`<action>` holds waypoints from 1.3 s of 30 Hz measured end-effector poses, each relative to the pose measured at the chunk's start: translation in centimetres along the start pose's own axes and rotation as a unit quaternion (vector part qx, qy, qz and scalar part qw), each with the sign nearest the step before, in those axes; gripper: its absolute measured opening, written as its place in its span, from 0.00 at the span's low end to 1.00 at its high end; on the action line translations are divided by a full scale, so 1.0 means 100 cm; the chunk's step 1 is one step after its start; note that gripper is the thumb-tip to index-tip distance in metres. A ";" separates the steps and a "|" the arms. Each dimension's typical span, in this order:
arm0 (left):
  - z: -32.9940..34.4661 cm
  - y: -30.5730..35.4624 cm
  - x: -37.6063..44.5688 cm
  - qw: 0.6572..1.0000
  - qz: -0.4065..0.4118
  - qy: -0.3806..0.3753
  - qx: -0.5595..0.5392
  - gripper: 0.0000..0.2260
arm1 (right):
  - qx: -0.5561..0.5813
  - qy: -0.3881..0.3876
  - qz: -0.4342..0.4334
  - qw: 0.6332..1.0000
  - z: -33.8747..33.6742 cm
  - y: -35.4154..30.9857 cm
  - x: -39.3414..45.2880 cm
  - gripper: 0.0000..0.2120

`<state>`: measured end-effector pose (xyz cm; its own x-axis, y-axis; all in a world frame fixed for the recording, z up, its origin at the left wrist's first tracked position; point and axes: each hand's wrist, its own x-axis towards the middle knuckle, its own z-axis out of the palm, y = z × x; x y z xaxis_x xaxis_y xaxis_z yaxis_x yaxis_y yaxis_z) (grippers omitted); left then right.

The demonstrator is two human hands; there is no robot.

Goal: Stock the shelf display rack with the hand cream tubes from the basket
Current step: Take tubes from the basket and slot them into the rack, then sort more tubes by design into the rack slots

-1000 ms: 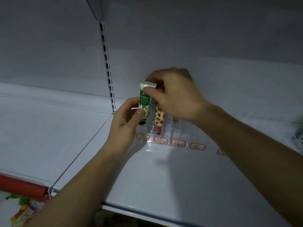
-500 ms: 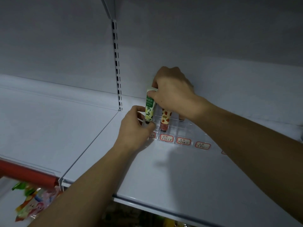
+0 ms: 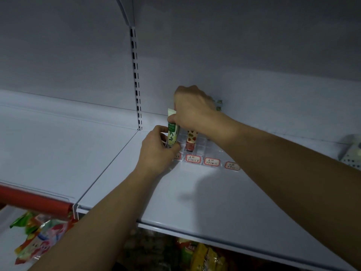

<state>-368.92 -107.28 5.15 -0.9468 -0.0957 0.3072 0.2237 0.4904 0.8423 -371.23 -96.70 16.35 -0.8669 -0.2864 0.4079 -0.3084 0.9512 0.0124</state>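
Centre of frame: both hands work at a clear plastic rack [image 3: 197, 151] standing on the white shelf [image 3: 195, 202], near the back wall.

Green tube [image 3: 172, 133]: upright, long axis near vertical, crimped end up, cap end down at the leftmost front slot of the rack. Whether the cap is fully seated cannot be told; the left hand covers the slot.

Right hand [image 3: 192, 108]: above the tube, fingers curled, pinching its upper end. This hand also seems to hold more tubes behind the palm, since printed ends [image 3: 218, 104] show just right of the knuckles; how many cannot be told.

Left hand [image 3: 156, 151]: lower left of the tube, thumb and fingers curled round its lower end at the rack's left corner, apparently steadying it.

Rack contents: one strawberry-print tube [image 3: 191, 138] stands cap-down in the next slot to the right, just beside the green one. Slots further right look empty. Red-bordered labels [image 3: 193, 158] line the rack's front edge.

Judgement: the coming move is a straight downward push along the tube's axis. The basket is not in view.

Lower left and bottom of frame: snack packets [image 3: 37, 237] on the shelf below.
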 end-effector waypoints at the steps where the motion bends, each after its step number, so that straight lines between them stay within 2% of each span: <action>1: 0.000 -0.001 0.000 1.000 0.001 0.007 0.003 0.17 | -0.003 0.000 -0.002 1.000 -0.003 0.001 -0.002 0.18; 6: -0.003 0.004 -0.008 0.993 0.040 0.110 0.015 0.12 | 0.049 0.085 0.024 0.995 -0.014 0.026 -0.023 0.14; 9: -0.006 0.012 -0.017 0.981 0.137 0.134 0.044 0.05 | 0.043 0.070 0.027 0.996 -0.023 0.063 -0.042 0.12; 12: -0.001 0.025 -0.026 0.962 0.248 0.069 0.090 0.03 | 0.039 0.047 0.025 0.998 -0.036 0.107 -0.065 0.10; 16: 0.022 0.054 -0.033 0.923 0.359 -0.057 0.126 0.03 | 0.003 -0.004 0.070 0.998 -0.057 0.161 -0.099 0.16; 20: 0.059 0.085 -0.041 0.879 0.428 -0.146 0.150 0.07 | -0.040 -0.026 0.126 0.991 -0.079 0.211 -0.136 0.18; 26: 0.120 0.125 -0.051 0.860 0.456 -0.196 0.116 0.10 | -0.080 -0.033 0.210 0.974 -0.113 0.278 -0.205 0.16; 31: 0.169 0.156 -0.063 0.848 0.472 -0.228 0.085 0.10 | -0.096 -0.031 0.252 0.962 -0.132 0.318 -0.252 0.16; 35: 0.207 0.187 -0.066 0.844 0.462 -0.271 0.005 0.08 | -0.093 -0.027 0.285 0.954 -0.143 0.342 -0.278 0.15; 39: 0.243 0.226 -0.062 0.849 0.463 -0.234 -0.098 0.07 | -0.069 -0.031 0.305 0.949 -0.143 0.363 -0.289 0.15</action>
<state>-363.63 -74.60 11.52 -0.3221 0.6295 0.7071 0.9133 0.0099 0.4071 -351.79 -52.27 18.12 -0.8904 0.3201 0.3237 0.3089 0.9471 -0.0870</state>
